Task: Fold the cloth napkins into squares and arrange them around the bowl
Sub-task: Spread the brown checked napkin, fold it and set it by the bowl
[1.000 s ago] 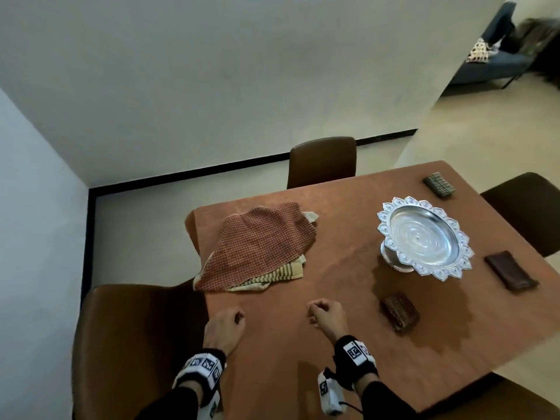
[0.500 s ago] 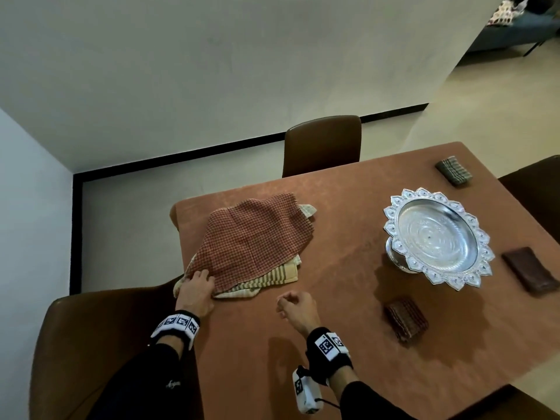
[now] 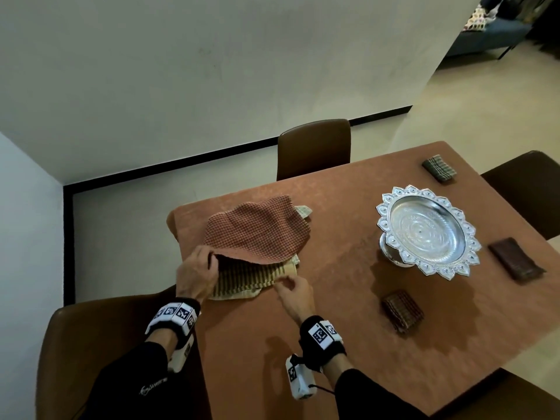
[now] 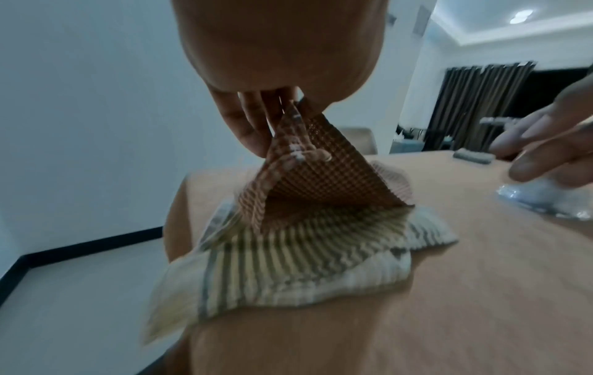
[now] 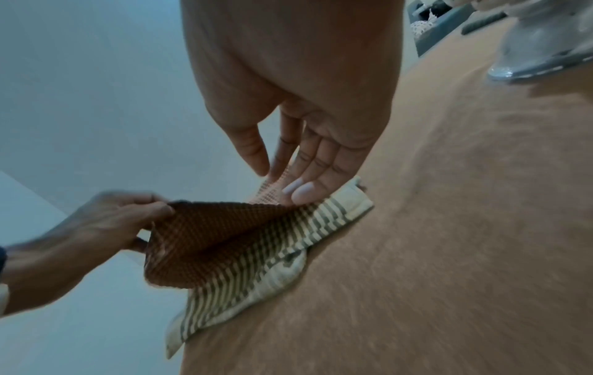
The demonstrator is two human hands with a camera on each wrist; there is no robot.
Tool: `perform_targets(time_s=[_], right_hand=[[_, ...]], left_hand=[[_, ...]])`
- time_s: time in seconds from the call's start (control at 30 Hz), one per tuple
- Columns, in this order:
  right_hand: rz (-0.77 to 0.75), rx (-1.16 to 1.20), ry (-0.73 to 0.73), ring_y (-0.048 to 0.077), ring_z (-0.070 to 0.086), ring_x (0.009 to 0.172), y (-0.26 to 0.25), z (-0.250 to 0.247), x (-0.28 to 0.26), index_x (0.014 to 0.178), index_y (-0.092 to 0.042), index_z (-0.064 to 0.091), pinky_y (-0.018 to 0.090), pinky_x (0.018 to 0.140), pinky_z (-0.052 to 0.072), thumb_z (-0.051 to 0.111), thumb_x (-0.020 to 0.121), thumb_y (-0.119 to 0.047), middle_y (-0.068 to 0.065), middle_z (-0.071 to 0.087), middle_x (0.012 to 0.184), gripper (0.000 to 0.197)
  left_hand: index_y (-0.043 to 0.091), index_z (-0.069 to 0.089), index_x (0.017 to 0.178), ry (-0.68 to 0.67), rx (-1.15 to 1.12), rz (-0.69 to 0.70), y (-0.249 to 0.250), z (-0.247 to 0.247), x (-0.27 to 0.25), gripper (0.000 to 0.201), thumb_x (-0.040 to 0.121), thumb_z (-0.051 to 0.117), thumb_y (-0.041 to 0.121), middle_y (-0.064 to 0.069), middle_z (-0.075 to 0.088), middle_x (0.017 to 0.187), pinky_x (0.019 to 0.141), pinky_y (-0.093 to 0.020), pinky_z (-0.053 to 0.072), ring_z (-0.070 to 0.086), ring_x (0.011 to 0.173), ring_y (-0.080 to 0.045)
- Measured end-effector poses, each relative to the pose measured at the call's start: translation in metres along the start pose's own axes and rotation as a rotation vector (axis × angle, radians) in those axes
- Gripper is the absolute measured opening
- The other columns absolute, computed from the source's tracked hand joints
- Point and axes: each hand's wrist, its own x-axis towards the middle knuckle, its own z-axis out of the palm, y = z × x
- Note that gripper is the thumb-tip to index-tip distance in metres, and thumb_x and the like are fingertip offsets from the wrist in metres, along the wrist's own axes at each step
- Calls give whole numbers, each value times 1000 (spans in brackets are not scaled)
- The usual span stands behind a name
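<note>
Left hand (image 3: 196, 272): pinches the near corner of the red checked napkin (image 3: 257, 230), raising it off the striped napkin (image 3: 251, 275)
Right hand (image 3: 295, 291): fingers straight, resting on the striped napkin's right edge
Napkin pile: far-left worktop (image 3: 348, 298); well apart from the silver bowl (image 3: 427, 231)
Folded napkins: three around the bowl

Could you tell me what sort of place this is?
Probably a home dining room: a brown table with chairs around it, a silver bowl as centrepiece, and a sofa in the adjoining room.
</note>
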Motion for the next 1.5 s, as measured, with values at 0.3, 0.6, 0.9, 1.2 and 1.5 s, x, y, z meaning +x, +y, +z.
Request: perform_targets(time_s=[0.3, 0.6, 0.9, 1.2, 1.5], right_hand=[[-649, -256, 358, 20, 52, 137, -100, -41, 4, 145, -20, 53, 43, 116, 38, 73, 85, -59, 6, 56, 151, 75], [-678, -24, 275, 3, 72, 78, -65, -105, -36, 101, -23, 78, 28, 65, 60, 79, 92, -32, -11, 79, 92, 13], [-294, 322, -163, 33, 75, 71, 26, -196, -92, 99, -4, 81, 45, 69, 64, 73, 92, 2, 21, 78, 82, 12], [-284, 107, -342, 13, 71, 83, 58, -285, -114, 97, -7, 82, 20, 72, 56, 74, 94, -4, 8, 80, 90, 9], [-209, 248, -287, 26, 67, 77, 74, -329, -143, 100, -8, 82, 28, 63, 51, 69, 93, -16, 27, 73, 91, 17]], left_hand=[[5, 65, 115, 208, -275, 390, 152, -104, 3, 15, 100, 60, 4, -7, 72, 92, 64, -1, 40, 56, 67, -3], [14, 76, 107, 285, -579, 206, 200, -183, -54, 13, 100, 67, 19, 7, 76, 96, 74, -24, 56, 71, 86, -9], [22, 67, 100, 285, -396, -114, 176, -193, -159, 9, 103, 60, 18, 15, 64, 83, 68, -3, 47, 57, 82, 22], [27, 69, 98, 157, -574, -388, 141, -133, -264, 19, 105, 56, 16, 14, 70, 92, 65, -9, 50, 65, 84, -2], [16, 80, 97, -220, -680, -510, 143, -152, -297, 18, 98, 62, 18, -2, 78, 96, 85, -35, 53, 72, 92, -16]])
